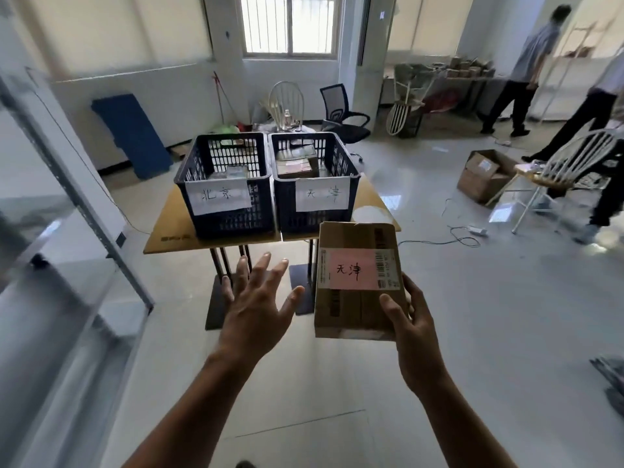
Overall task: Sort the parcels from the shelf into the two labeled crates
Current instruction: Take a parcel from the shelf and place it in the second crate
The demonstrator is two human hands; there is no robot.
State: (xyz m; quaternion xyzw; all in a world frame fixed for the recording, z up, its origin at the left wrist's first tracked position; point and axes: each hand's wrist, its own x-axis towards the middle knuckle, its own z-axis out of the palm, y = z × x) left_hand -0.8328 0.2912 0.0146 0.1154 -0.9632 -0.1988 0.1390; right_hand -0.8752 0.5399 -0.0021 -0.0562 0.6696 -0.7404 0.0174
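Left hand [256,298] hovers, fingers [260,271] spread wide, holding nothing, just left of the parcel [354,282]. Taped cardboard, looks stiff and light, best held by its edges. Right hand [415,329] grips its near right corner, thumb on top, parcel in the air, near side of the bench [169,228].

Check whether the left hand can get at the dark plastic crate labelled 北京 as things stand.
Probably, after a step closer: the open left hand holds nothing, and nothing stands between it and the dark crate.
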